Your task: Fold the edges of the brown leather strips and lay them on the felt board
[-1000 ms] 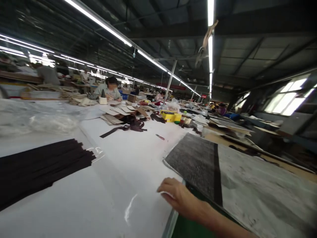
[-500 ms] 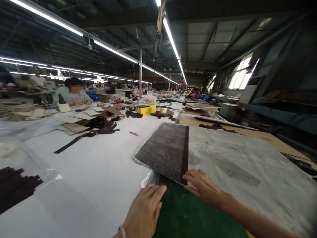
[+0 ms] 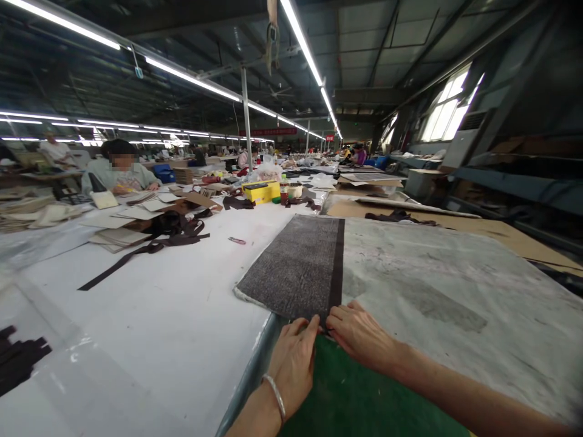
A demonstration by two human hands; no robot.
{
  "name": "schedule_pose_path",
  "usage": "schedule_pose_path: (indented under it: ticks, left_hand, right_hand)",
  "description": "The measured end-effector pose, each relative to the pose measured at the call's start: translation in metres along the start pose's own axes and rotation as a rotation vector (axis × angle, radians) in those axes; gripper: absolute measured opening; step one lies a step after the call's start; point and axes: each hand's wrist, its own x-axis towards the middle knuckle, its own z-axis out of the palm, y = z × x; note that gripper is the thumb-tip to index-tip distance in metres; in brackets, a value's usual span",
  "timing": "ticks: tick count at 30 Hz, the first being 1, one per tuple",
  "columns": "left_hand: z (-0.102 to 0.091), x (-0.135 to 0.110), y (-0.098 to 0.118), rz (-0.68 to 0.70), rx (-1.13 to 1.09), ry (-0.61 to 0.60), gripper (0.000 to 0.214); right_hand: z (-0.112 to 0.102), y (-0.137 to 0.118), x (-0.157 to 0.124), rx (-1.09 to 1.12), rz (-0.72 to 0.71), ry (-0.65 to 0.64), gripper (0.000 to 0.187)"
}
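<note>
The dark cloth (image 3: 285, 267) lies on the pale sheet (image 3: 423, 261), stretching away beyond both grips. The left grip (image 3: 294, 358) and right grip (image 3: 359, 337) nearly meet at its near edge, fingertips at the end of its strip (image 3: 337, 261); whether either pinches it, I cannot tell.

Head view: 2 bare hands at the near edge of a dark grey-brown textured fabric panel (image 3: 291, 261), which has a darker smooth strip (image 3: 337, 261) along its right side. Left hand (image 3: 294, 358), silver bangle (image 3: 275, 396) at wrist, fingertips at the near edge; right hand (image 3: 359, 331) bent at the strip's near end, just beside the left. Grip unclear, fingers hide it. Right of panel: stained pale grey sheet (image 3: 437, 261). Left: smooth white tabletop (image 3: 182, 340) bearing small red-handled snips (image 3: 237, 240), tangled dark brown fabric strips (image 3: 182, 233), yellow rectangular box (image 3: 263, 193).
</note>
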Motion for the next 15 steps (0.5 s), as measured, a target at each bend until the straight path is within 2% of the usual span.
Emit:
schedule_pose_path:
  ticks: [6,10,15]
  left_hand:
    - [0.006,-0.005,-0.003,0.007,0.022,0.0,0.064]
    - [0.011,-0.007,-0.006,0.009,0.021,0.008,0.069]
    - [0.011,-0.011,-0.006,0.015,0.02,0.022,0.067]
  right_hand:
    - [0.001,-0.001,0.006,-0.037,-0.013,-0.036,0.01]
    - [0.005,-0.004,0.008,-0.047,-0.016,-0.058,0.016]
    - [0.005,-0.005,0.012,0.001,0.027,-0.069,0.017]
